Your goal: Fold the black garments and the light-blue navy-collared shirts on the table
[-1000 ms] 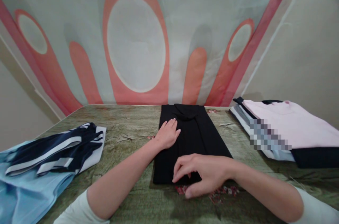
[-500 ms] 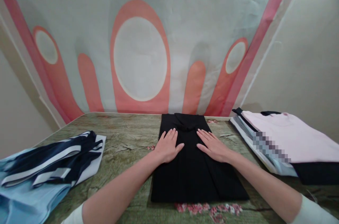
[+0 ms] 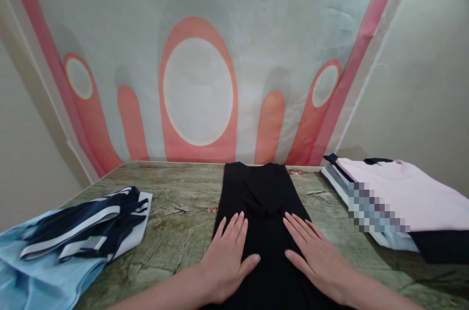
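A black garment [image 3: 262,185] lies on the table with its sides folded inward, its far end close to the table's back edge. Its exact kind I cannot tell. A loose, creased fold of cloth shows at its middle. My left hand [image 3: 229,261] rests flat on its left side, fingers stretched out and pointing away from me. On the right side, my right hand [image 3: 315,256] also lies flat with fingers extended. Neither hand grips the cloth. The garment's near end is partly hidden by my hands and cut off by the frame.
To the left, a navy garment with white stripes [image 3: 84,227] lies over light blue cloth [image 3: 36,276]. A stack of folded clothes stands at the right, topped by a pink shirt [image 3: 406,195]. The wood-patterned table [image 3: 176,192] meets a printed backdrop [image 3: 293,16] behind.
Both hands have slid along the black garment toward me, staying flat. The garment's creased fold now sits nearer to me, and its far end looks smoother. The view has tilted slightly.
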{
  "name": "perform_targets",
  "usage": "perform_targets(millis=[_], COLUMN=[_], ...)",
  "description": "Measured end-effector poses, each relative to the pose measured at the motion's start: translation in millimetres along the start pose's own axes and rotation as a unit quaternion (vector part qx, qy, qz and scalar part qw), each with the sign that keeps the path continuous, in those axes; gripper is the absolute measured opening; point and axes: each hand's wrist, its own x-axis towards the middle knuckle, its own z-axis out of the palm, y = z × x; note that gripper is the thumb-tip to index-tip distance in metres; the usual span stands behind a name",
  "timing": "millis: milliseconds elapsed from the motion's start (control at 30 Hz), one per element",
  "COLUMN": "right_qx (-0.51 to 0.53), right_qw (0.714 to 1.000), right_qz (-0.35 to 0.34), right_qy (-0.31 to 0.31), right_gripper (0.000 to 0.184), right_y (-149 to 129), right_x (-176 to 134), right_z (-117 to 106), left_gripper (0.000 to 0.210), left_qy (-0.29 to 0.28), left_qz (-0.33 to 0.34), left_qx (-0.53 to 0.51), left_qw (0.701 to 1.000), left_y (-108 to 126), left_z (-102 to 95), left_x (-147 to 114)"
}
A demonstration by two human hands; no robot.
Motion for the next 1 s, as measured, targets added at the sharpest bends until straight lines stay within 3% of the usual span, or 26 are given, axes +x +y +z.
perform_targets(millis=[100,167,267,433,600,733,900,1000], right_qx=[0.032,0.045,0.034,0.012,-0.007,-0.002,-0.004,-0.001], right_qw=[0.999,0.998,0.998,0.999,0.998,0.997,0.995,0.992], right_qz=[0.014,0.035,0.035,0.029,0.067,0.075,0.1,0.123], right_qy=[-0.012,0.008,0.045,0.014,0.005,0.01,0.002,0.008], right_gripper=[0.062,0.061,0.067,0.071,0.073,0.073,0.077,0.078], right_y=[1.7,11.3,33.0,67.9,91.0,98.2,100.1,103.5], right_x=[-4.1,9.6,51.5,133.6,173.7,174.0,176.1,183.9], right_z=[-10.8,-19.0,-25.2,-15.2,-0.5,8.4,7.8,5.9], left_gripper=[0.069,0.068,0.068,0.061,0.06,0.067,0.075,0.072], left_qy=[-0.036,-0.032,0.009,0.057,0.083,0.082,0.075,0.113], left_qz=[0.006,0.001,-0.021,-0.02,-0.016,-0.025,-0.04,-0.048], left_qx=[-0.038,-0.047,-0.027,0.03,0.039,0.022,0.029,0.053], left_qw=[0.999,0.998,0.999,0.998,0.996,0.996,0.996,0.991], left_y=[-0.2,-12.1,-45.0,-105.2,-140.6,-153.2,-150.8,-146.3], left_z=[-6.7,-8.7,-7.9,-3.8,0.4,5.8,2.9,-2.0], left_x=[-10.8,-1.6,35.5,112.3,154.3,163.4,165.2,167.6])
